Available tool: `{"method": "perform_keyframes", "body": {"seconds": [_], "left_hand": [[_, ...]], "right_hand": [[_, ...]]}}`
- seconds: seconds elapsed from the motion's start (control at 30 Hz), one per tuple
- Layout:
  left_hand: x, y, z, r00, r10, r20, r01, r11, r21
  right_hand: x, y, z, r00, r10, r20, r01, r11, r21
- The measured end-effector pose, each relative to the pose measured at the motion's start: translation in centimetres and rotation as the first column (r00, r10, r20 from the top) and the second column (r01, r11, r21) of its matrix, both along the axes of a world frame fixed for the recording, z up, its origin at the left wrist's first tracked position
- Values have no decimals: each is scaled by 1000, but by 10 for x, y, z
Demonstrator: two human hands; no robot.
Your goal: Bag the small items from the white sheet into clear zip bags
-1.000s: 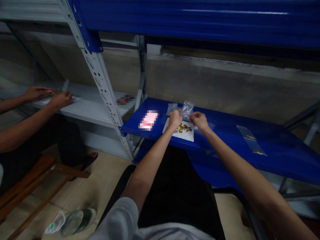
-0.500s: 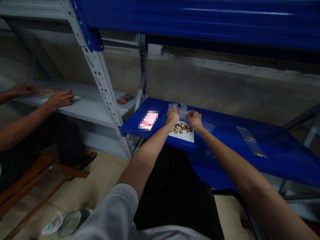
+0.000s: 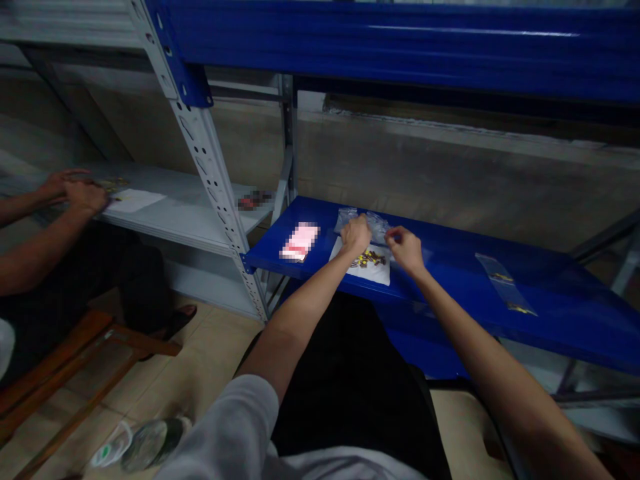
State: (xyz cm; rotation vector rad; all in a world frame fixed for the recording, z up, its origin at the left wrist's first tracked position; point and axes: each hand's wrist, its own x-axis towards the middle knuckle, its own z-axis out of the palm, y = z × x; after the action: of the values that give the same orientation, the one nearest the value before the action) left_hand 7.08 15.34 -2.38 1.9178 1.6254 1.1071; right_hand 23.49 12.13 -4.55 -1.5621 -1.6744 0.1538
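Note:
Several clear plastic bags (image 3: 346,217) lie at the back of the blue shelf (image 3: 450,267). My left hand (image 3: 357,235) is closed at the left side of one clear plastic bag (image 3: 377,229), above a white sheet (image 3: 374,275); its fingertips are partly hidden. My right hand (image 3: 406,249) pinches at the right edge of that same bag, with thumb and forefinger together. Beneath and beside my left hand, small brown and yellow pieces (image 3: 373,259) lie heaped on the white sheet. The left hand covers part of the heap.
A blurred pink-and-white item (image 3: 300,241) lies left of the sheet. To the right is a long clear bag (image 3: 506,285) with yellow pieces inside. A perforated upright (image 3: 210,177) divides the shelves. At the left, another person's hands (image 3: 83,192) work near a white paper (image 3: 133,200).
Both my hands have shifted slightly right, the left now covering more of the pieces. The other person's hands have drawn together toward the left, off the white paper.

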Motion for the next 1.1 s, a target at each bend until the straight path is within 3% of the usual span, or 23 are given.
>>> {"method": "perform_keyframes", "body": {"seconds": [0.1, 0.17, 0.27, 0.37, 0.47, 0.67, 0.73, 0.83, 0.9, 1.1], "left_hand": [[26, -28, 3, 988, -154, -23, 156, 985, 76], [55, -49, 0, 947, -319, -31, 320, 942, 100], [111, -78, -11, 842, -540, 17, 537, 840, 78], [165, -103, -28, 757, -651, 62, 652, 759, 9], [198, -120, -46, 734, -670, 108, 676, 737, -21], [205, -128, -60, 822, -552, 138, 555, 832, 19], [201, -126, -55, 846, -512, 151, 519, 855, -12], [195, -123, -47, 888, -404, 219, 430, 898, -89], [186, -122, -45, 899, -335, 283, 380, 916, -125], [130, -132, -54, 873, -216, 437, 292, 949, -115]], "right_hand": [[53, -42, -7, 994, -107, 2, 107, 994, 21], [102, -69, -14, 961, -270, 63, 271, 963, -5], [177, -103, -26, 845, -498, 195, 517, 854, -62], [231, -130, -37, 705, -652, 279, 690, 722, -55], [252, -146, -44, 679, -670, 299, 724, 678, -128], [235, -146, -29, 811, -495, 312, 572, 784, -243], [225, -144, -21, 896, -377, 233, 439, 831, -341], [205, -145, -10, 990, -138, 2, 126, 894, -431], [189, -146, -4, 989, -23, -144, -40, 908, -417], [131, -147, 25, 950, 140, -281, -249, 881, -403]]}}
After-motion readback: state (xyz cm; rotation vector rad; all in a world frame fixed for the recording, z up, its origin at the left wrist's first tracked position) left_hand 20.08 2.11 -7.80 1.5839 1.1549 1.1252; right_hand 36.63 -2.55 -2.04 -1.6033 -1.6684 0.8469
